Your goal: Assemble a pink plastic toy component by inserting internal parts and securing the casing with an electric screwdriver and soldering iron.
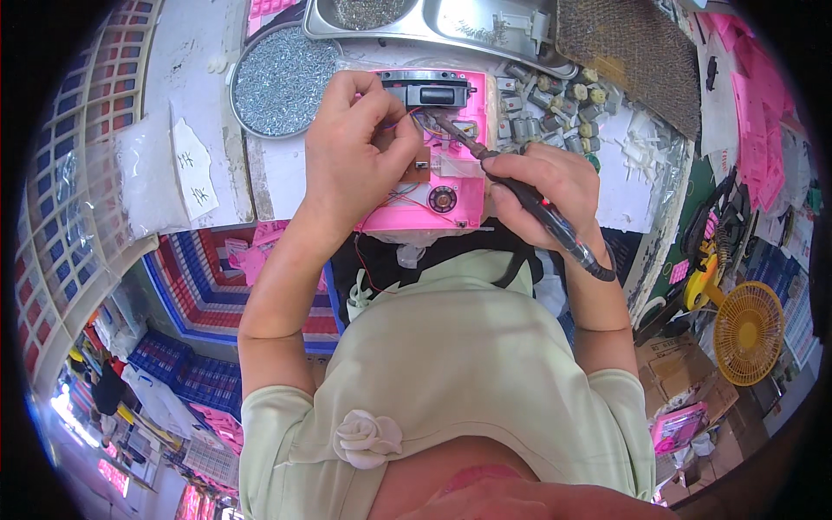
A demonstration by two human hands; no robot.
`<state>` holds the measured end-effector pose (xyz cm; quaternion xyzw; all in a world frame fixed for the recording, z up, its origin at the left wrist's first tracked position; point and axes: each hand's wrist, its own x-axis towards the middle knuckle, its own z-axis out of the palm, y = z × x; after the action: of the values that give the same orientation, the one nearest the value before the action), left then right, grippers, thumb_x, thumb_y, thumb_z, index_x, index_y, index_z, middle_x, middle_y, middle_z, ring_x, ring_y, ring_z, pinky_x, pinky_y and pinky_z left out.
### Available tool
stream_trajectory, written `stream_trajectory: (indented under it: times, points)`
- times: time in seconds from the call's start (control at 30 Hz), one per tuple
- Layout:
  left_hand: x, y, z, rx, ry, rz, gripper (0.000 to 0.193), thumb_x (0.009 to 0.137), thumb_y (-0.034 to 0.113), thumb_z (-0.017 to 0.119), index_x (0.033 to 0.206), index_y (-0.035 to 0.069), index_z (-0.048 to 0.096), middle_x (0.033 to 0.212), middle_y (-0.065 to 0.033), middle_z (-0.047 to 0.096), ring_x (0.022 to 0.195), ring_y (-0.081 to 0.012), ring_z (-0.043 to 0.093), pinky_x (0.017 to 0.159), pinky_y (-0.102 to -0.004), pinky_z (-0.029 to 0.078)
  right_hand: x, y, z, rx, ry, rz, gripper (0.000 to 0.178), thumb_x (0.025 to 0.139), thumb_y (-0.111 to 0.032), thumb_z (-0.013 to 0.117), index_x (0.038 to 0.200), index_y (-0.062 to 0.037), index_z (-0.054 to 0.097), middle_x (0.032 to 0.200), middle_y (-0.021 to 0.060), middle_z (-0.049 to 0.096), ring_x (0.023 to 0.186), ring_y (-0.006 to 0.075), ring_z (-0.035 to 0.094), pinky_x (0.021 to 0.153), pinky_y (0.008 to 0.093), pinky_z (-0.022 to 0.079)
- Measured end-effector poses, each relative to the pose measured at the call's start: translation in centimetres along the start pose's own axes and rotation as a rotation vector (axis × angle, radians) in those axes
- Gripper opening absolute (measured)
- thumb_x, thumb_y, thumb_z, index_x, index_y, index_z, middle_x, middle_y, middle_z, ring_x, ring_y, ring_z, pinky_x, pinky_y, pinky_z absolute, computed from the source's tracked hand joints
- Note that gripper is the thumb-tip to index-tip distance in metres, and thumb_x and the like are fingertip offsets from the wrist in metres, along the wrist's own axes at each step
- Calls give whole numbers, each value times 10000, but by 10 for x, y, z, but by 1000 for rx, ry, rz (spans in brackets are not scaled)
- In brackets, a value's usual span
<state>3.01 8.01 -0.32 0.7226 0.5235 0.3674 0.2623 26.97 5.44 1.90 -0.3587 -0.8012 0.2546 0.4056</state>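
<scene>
A pink plastic housing (475,192) lies on the worktable in front of me, with a black module (431,95) at its far end. In its near part sits a small round black speaker (442,200), with thin wires around it. My left hand (351,152) is closed over the left side of the housing, its thumb and fingers pinching thin coloured wires (392,125). My right hand (553,186) grips a soldering iron (559,227) by its black handle. The iron's tip points into the housing, close to my left fingertips; whether it touches anything there I cannot tell.
A round tray (284,82) full of small screws stands to the left. Several small motors (555,108) are heaped right of the housing, beside white plastic parts (643,143). A metal tray (451,17) lies at the back; a yellow fan (749,334) stands far right.
</scene>
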Motion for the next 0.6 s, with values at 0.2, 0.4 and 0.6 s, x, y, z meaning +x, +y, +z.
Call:
stream_trajectory:
  times: [0.2, 0.4, 0.6]
  points:
    - [1, 1, 0, 26, 10, 11, 87, 805, 33, 759, 829, 17, 677, 960, -58, 566, 641, -106, 544, 568, -253, 445, -2, -1, 0, -3, 11, -2, 343, 701, 17, 757, 1030, -68, 708, 640, 59, 594, 522, 222, 581, 497, 322, 460]
    - [1, 1, 2, 51, 13, 18, 108, 794, 36, 769, 824, 14, 668, 951, -73, 570, 678, -157, 600, 602, -292, 504, -1, -1, 0, -15, -2, 2, 342, 698, 18, 758, 1025, -69, 708, 641, 61, 599, 525, 224, 587, 504, 317, 467]
    - [2, 4, 3, 59, 22, 32, 119, 791, 50, 764, 824, 8, 658, 939, -91, 567, 675, -207, 641, 608, -337, 542, -1, 3, 7, 0, 25, -2, 347, 693, 20, 762, 1024, -70, 707, 655, 62, 616, 530, 226, 595, 503, 319, 476]
